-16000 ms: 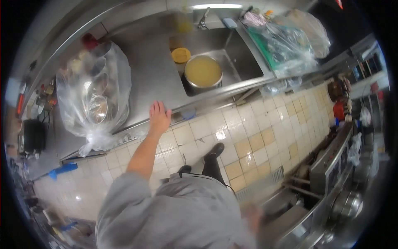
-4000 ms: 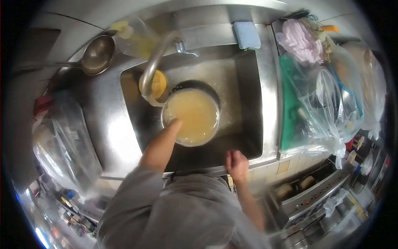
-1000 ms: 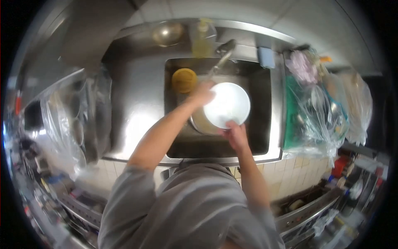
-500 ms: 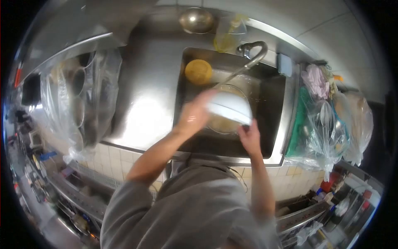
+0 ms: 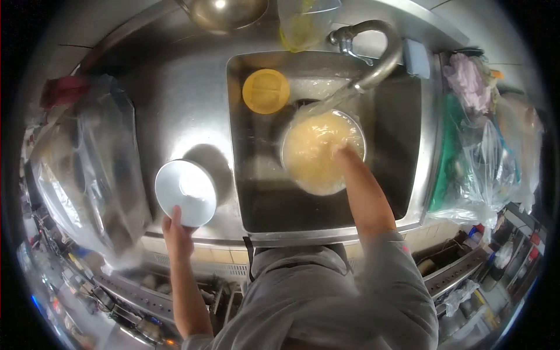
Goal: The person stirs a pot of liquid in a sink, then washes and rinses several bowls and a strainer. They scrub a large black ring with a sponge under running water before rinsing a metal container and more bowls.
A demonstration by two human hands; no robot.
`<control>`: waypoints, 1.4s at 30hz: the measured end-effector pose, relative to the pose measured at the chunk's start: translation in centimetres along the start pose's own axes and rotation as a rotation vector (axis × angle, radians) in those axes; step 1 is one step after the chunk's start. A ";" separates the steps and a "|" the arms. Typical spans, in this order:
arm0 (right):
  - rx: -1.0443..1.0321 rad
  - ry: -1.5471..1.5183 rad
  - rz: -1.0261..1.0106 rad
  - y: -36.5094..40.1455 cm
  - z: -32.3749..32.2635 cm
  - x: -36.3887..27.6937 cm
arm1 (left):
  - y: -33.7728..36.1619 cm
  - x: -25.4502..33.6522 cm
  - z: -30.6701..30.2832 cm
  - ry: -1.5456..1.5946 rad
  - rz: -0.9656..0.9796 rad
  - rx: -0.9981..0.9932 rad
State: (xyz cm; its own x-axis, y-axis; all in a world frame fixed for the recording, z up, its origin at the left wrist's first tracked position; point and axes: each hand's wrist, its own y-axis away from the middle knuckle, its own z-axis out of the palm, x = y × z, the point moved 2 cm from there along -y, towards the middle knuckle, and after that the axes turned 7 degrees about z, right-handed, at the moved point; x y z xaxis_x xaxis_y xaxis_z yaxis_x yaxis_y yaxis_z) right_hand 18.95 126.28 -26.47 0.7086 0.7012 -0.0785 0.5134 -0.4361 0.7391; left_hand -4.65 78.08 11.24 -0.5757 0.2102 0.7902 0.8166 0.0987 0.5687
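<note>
My left hand [image 5: 178,231] grips the rim of a white bowl [image 5: 185,192], thumb inside it, over the steel counter left of the sink. The bowl's inside faces up and looks bare. My right hand [image 5: 339,153] dips into a round metal basin [image 5: 284,158] in the sink, filled with cloudy, pale yellow liquid. Its fingers are under the surface, so their pose is hidden. Water from the curved faucet [image 5: 382,70] runs into the basin beside that hand. What lies beneath the liquid cannot be made out.
A yellow round container [image 5: 266,91] sits in the sink's [image 5: 245,198] back left corner. Behind stand a metal wok [image 5: 227,13] and a clear pitcher [image 5: 306,23]. Plastic-wrapped items [image 5: 87,169] lie at the left; plastic bags [image 5: 481,163] and a green board [image 5: 446,151] at the right.
Both hands were on the white bowl, tipped over the basin. My left hand has carried it left over the counter; my right hand has let go and entered the basin's liquid.
</note>
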 end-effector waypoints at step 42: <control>0.592 -0.347 -0.365 20.6 -19.5 -9.6 | 3.2 -0.5 25.4 -0.482 0.863 -0.758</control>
State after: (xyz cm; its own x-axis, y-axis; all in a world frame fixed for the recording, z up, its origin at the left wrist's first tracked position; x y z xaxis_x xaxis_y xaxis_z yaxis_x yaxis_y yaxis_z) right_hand 13.25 121.62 2.55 0.5062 0.6841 -0.5252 0.8470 -0.5089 0.1535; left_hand -0.68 102.99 6.90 0.3416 0.2786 0.8976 0.5984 -0.8009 0.0209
